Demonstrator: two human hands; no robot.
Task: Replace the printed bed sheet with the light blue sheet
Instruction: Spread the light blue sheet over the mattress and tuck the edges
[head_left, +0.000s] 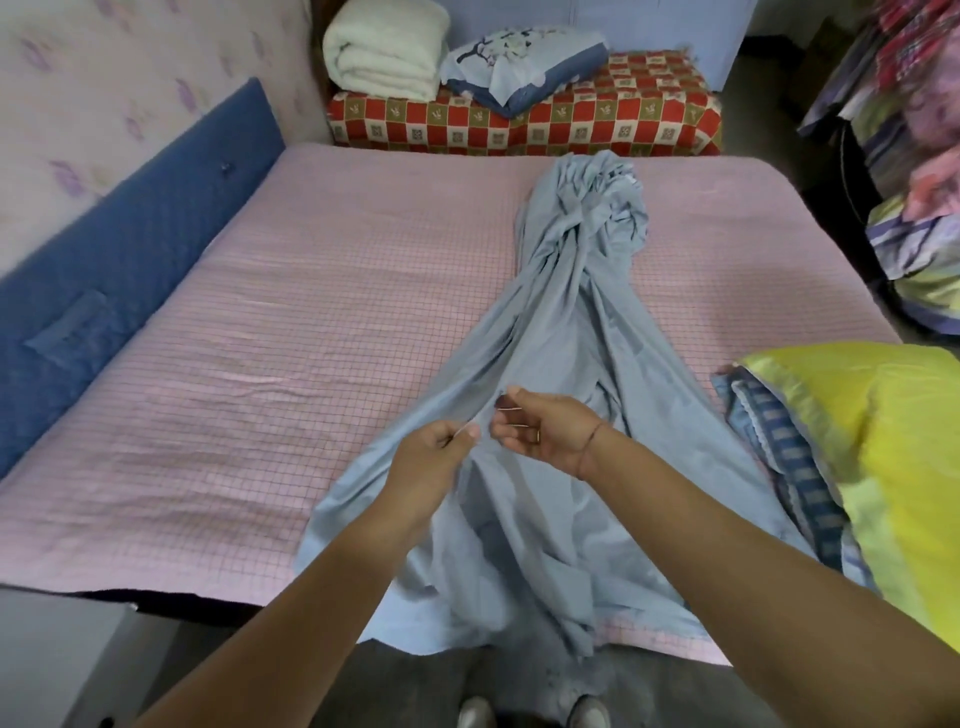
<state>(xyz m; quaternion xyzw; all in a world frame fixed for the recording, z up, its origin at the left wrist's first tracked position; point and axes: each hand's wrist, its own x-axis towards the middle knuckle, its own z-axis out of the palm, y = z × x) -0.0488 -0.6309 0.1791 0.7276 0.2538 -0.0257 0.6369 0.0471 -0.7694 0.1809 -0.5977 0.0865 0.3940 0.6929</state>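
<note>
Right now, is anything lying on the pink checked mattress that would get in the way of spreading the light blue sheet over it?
Yes. A yellow satin pillow on a blue patterned pillow sits at the near right corner of the pink checked mattress, touching the bunched light blue sheet. The rest looks bare.

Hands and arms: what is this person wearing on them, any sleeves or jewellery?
No sleeves show: both forearms are bare to the frame edge. The right hand has a thin ring on one finger and a thin thread band round the wrist. The left hand shows no ring, band or watch. No gloves.
</note>
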